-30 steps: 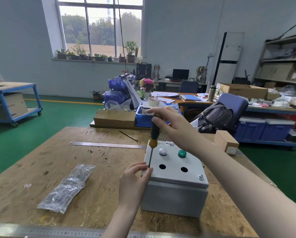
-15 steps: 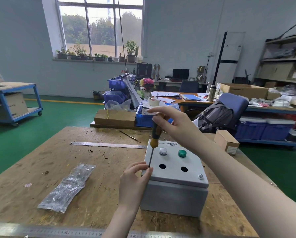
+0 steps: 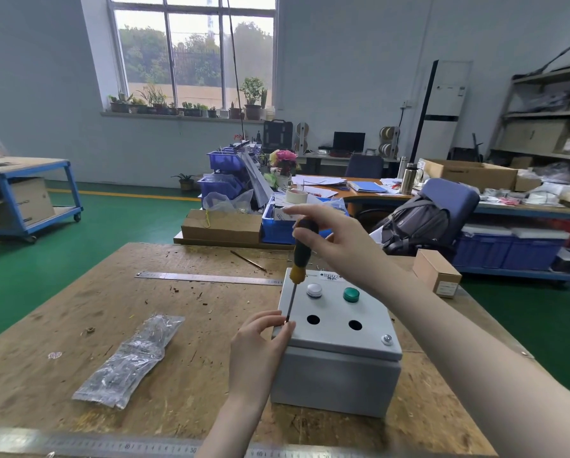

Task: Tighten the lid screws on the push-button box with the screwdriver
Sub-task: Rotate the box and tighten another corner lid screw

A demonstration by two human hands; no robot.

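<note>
My right grip [image 3: 330, 239] holds the screwdriver [image 3: 297, 266] upright, tip on the lid's near-left corner. My left grip [image 3: 260, 338] pinches there, steadying it. The push-button box [image 3: 336, 352] sits under both grips. The near-right screw [image 3: 387, 339] looks in; others I cannot see.

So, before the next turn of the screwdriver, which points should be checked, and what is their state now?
1. Right hand grips the screwdriver handle: ok.
2. Tip seated in the near-left lid screw: cannot tell, left hand fingers hide it.
3. Left hand steadies the shaft at the corner: ok.
4. Push-button box sits flat on the table: ok.
5. Near-right lid screw in place: ok; tightness cannot tell.
</note>
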